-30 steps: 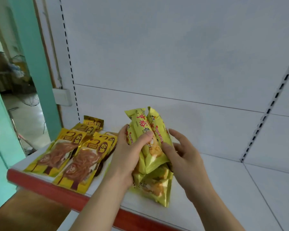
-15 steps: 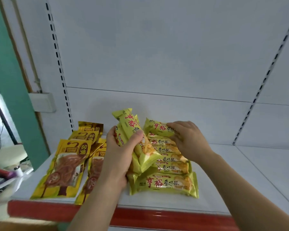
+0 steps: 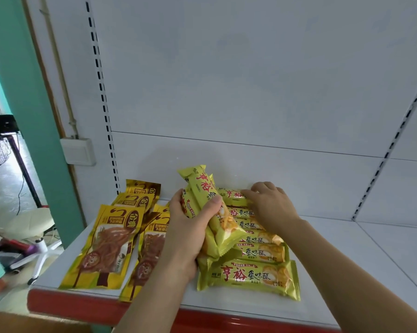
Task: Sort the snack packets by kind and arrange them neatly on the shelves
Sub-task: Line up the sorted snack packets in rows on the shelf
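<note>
A: How are the yellow-green snack packets located?

B: A bundle of yellow-green packets (image 3: 204, 212) is gripped upright in the left hand (image 3: 186, 236), thumb across the front. A row of matching packets (image 3: 253, 276) is laid flat on the white shelf (image 3: 347, 272), stacked from the front edge toward the back panel.

A: And the right hand?

B: The rearmost packet (image 3: 234, 197) of the row is touched by the right hand (image 3: 270, 207), fingers bent over its end; whether it is pinched cannot be told.

A: What is placed beside them?

B: Gold packets (image 3: 111, 246) showing brown strips are overlapped flat at the left end of the shelf. A red front strip (image 3: 82, 306) is fitted along the shelf edge. A white wall box (image 3: 79, 151) is mounted beside the teal pillar (image 3: 22, 116).
</note>
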{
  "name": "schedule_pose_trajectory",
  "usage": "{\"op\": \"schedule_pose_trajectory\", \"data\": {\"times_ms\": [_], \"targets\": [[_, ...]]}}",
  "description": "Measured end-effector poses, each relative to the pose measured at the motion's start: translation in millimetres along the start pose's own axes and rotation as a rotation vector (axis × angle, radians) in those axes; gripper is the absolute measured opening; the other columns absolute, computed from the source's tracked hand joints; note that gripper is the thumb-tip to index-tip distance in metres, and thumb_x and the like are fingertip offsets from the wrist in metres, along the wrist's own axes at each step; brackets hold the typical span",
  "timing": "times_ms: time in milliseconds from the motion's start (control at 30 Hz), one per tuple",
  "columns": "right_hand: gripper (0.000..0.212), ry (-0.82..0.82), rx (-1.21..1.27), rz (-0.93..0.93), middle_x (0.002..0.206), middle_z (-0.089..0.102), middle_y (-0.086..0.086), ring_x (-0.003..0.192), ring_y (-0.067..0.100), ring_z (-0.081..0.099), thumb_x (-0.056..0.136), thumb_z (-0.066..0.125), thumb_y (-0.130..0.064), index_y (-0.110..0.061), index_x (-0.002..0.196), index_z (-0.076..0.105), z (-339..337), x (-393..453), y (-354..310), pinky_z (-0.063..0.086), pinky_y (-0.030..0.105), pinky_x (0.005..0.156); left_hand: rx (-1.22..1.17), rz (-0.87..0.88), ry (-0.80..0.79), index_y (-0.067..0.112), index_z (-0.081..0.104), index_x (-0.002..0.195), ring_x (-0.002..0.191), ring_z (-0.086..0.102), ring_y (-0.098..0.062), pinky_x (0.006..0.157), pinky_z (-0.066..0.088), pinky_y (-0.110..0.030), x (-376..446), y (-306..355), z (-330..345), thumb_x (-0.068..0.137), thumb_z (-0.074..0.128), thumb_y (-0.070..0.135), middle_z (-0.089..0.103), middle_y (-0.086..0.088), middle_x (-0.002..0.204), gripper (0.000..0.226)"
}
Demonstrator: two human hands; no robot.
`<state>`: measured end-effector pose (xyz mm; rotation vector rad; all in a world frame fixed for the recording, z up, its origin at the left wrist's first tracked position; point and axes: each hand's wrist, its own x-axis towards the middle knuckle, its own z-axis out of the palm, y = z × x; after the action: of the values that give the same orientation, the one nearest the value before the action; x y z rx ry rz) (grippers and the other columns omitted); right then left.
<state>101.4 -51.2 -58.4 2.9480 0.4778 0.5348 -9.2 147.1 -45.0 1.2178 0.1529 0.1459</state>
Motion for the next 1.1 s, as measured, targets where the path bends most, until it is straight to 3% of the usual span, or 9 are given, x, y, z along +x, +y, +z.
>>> {"op": "schedule_pose_trajectory", "data": {"times_ms": [100, 200, 300, 400, 500, 667, 867, 967, 1100], "targets": [[0.051, 0.033, 0.139, 0.035, 0.147, 0.047, -0.001, 0.137, 0.023, 0.038, 0.101, 0.048, -0.022, -0.031, 0.151, 0.039, -10, -8, 0, 0.035, 0.038, 0.112, 0.002, 0.010, -0.001, 0.036, 0.041, 0.150, 0.100, 0.077, -0.021, 0.088, 0.063, -0.046, 1, -3, 3, 0.062, 0.089, 0.042, 0.076, 0.002, 0.117, 0.101], [0.038, 0.230, 0.679, 0.194, 0.133, 0.061, -0.004, 0.123, 0.013, 0.054, 0.101, 0.051, -0.026, -0.026, 0.139, 0.055, -39, -30, -17, 0.043, 0.022, 0.100, 0.003, 0.034, -0.009, 0.037, 0.042, 0.149, 0.100, 0.077, -0.020, 0.089, 0.062, -0.046, 2, -4, 6, 0.059, 0.090, 0.046, 0.076, 0.004, 0.118, 0.102], [0.029, 0.120, 1.165, 0.147, 0.107, 0.071, -0.014, 0.100, 0.004, 0.067, 0.098, 0.059, -0.039, -0.035, 0.126, 0.063, -67, -63, -45, 0.054, 0.029, 0.090, 0.007, 0.068, -0.017, 0.042, 0.041, 0.148, 0.103, 0.076, -0.018, 0.095, 0.060, -0.049, 2, -7, 12, 0.055, 0.092, 0.056, 0.076, 0.008, 0.118, 0.107], [0.040, 0.106, 1.056, 0.052, 0.118, 0.063, -0.022, 0.112, -0.001, 0.059, 0.098, 0.059, -0.037, -0.038, 0.137, 0.054, -65, -89, -62, 0.054, 0.031, 0.093, 0.036, 0.086, -0.018, 0.048, 0.038, 0.148, 0.110, 0.073, -0.017, 0.097, 0.059, -0.049, 3, -8, 18, 0.073, 0.081, 0.066, 0.072, 0.009, 0.126, 0.088], [0.046, 0.163, 1.048, 0.118, 0.119, 0.062, -0.026, 0.114, 0.000, 0.058, 0.097, 0.054, -0.035, -0.041, 0.143, 0.049, -58, -96, -65, 0.054, 0.034, 0.093, 0.028, 0.053, -0.042, 0.051, 0.041, 0.145, 0.112, 0.071, -0.019, 0.098, 0.057, -0.052, 8, -9, 20, 0.094, 0.063, 0.052, 0.071, 0.005, 0.127, 0.056], [0.039, 0.242, 1.113, 0.218, 0.103, 0.060, -0.038, 0.094, -0.005, 0.062, 0.097, 0.060, -0.035, -0.046, 0.134, 0.052, -67, -91, -68, 0.057, 0.034, 0.080, 0.108, 0.153, -0.124, 0.047, 0.039, 0.149, 0.113, 0.072, -0.016, 0.100, 0.056, -0.051, 4, -8, 23, 0.101, 0.063, 0.023, 0.073, 0.011, 0.123, 0.059], [0.043, 0.265, 1.255, 0.255, 0.120, 0.069, -0.011, 0.097, 0.011, 0.071, 0.098, 0.061, -0.033, -0.036, 0.140, 0.050, -69, -78, -53, 0.057, 0.046, 0.090, -0.030, 0.080, -0.039, 0.041, 0.045, 0.147, 0.100, 0.076, -0.023, 0.085, 0.062, -0.048, 6, 1, 13, 0.098, 0.067, 0.016, 0.074, 0.001, 0.121, 0.059], [0.047, 0.357, 0.890, 0.244, 0.132, 0.060, -0.007, 0.115, 0.013, 0.061, 0.102, 0.052, -0.031, -0.030, 0.149, 0.042, -58, -68, -29, 0.048, 0.032, 0.095, -0.166, 0.034, 0.037, 0.037, 0.049, 0.144, 0.090, 0.078, -0.026, 0.070, 0.063, -0.043, 6, 5, 5, 0.097, 0.068, 0.013, 0.077, -0.001, 0.113, 0.057], [0.047, 0.187, 0.516, 0.076, 0.137, 0.057, -0.001, 0.122, 0.024, 0.053, 0.103, 0.050, -0.022, -0.023, 0.150, 0.042, -36, -55, -2, 0.042, 0.033, 0.100, -0.200, -0.023, 0.056, 0.037, 0.049, 0.144, 0.083, 0.079, -0.026, 0.065, 0.062, -0.041, 4, 7, -3, 0.097, 0.067, 0.012, 0.078, -0.004, 0.110, 0.057]]}}
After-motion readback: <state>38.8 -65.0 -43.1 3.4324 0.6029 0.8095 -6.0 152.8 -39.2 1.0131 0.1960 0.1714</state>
